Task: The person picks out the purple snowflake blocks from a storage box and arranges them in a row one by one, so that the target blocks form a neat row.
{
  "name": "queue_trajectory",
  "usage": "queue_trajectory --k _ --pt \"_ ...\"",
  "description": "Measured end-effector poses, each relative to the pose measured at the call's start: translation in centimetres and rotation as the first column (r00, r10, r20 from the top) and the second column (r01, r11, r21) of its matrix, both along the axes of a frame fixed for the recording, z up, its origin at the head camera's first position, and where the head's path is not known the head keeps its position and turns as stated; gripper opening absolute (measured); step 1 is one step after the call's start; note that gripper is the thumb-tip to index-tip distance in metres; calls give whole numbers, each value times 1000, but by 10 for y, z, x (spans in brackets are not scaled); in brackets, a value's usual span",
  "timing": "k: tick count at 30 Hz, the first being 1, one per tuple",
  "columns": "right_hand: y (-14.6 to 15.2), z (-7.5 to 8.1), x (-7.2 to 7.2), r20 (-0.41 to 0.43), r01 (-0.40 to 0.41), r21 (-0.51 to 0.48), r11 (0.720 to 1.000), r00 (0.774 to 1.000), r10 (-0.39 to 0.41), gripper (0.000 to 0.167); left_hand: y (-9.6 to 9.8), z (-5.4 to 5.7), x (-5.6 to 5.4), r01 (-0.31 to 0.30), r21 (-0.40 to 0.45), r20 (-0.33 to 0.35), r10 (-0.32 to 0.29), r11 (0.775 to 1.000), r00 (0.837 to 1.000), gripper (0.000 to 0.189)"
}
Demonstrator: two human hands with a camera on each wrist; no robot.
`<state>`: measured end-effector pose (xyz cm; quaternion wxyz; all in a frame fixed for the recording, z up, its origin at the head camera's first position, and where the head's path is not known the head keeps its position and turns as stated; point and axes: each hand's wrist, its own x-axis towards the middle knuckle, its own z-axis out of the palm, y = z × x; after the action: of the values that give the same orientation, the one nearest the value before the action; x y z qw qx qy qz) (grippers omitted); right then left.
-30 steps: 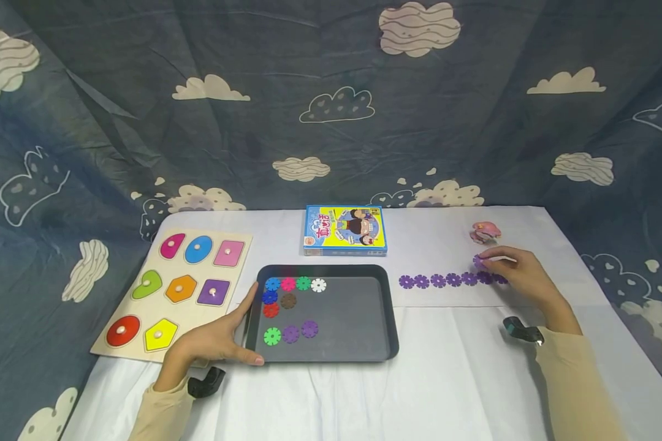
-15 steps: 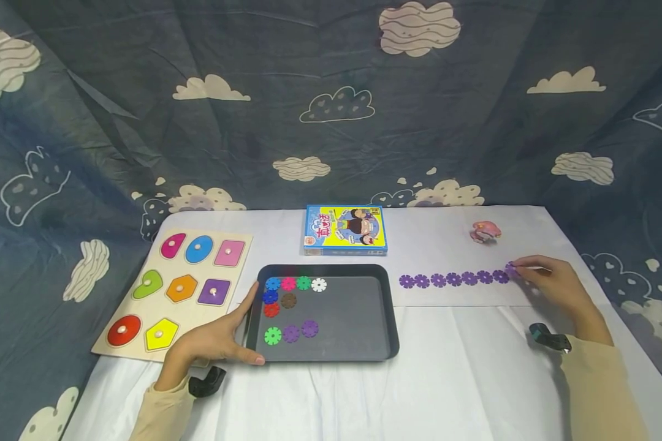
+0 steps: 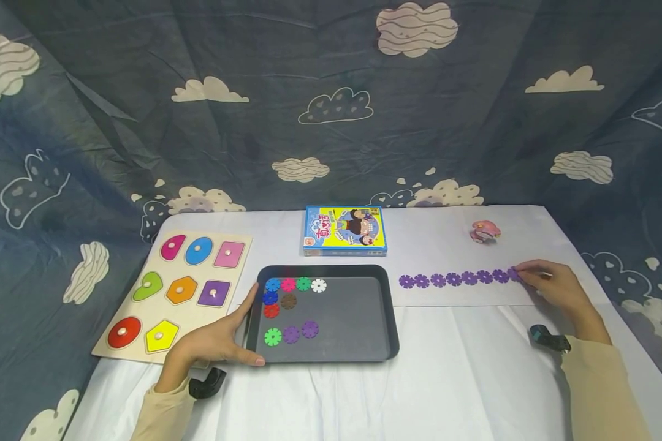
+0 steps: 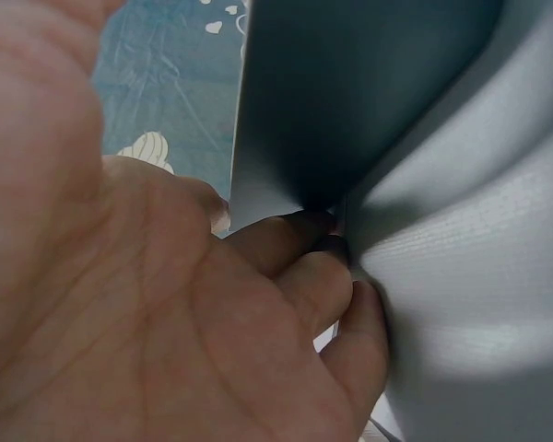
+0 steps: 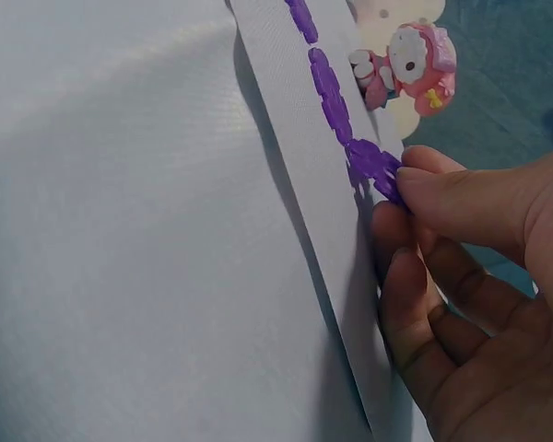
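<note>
My right hand (image 3: 557,285) pinches a purple notched disc (image 3: 513,274) between thumb and fingers. That disc meets the right end of a row of purple notched discs (image 3: 453,279) on the white sheet; in the right wrist view, the pinched purple piece (image 5: 373,164) touches the row's end. My left hand (image 3: 215,342) holds the near left corner of a dark grey tray (image 3: 358,324), thumb along the front edge and index finger along the left side. In the left wrist view, the left hand's fingers (image 4: 300,285) bend against the tray's outer wall; their tips are partly hidden.
Within the tray lie several coloured discs, among them a green disc (image 3: 273,336) and a white disc (image 3: 319,285). A wooden shape board (image 3: 190,263) lies at the left, a boxed game (image 3: 344,230) behind the tray, a pink figurine (image 3: 484,231) behind the row.
My right hand has carried the pinched purple disc rightward from above the row, then slightly nearer and down against its right end. The left hand and the tray stay where they were.
</note>
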<state>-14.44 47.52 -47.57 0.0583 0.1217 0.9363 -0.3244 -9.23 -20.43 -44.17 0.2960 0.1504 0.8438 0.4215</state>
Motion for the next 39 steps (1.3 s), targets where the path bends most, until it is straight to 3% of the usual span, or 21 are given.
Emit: queue_trajectory --k 8,16,39 --pt "0 2 -1 24 8 46 999 1000 -9 47 0 -1 0 0 8 0 0 1000 1000 142" --pt "-2 2 2 -11 -11 96 995 1000 12 37 1 0 -1 -2 -23 -11 1 1000 1000 142" --pt "-2 0 0 19 5 89 996 1000 -7 36 1 -1 -1 -16 -25 4 16 1000 1000 143"
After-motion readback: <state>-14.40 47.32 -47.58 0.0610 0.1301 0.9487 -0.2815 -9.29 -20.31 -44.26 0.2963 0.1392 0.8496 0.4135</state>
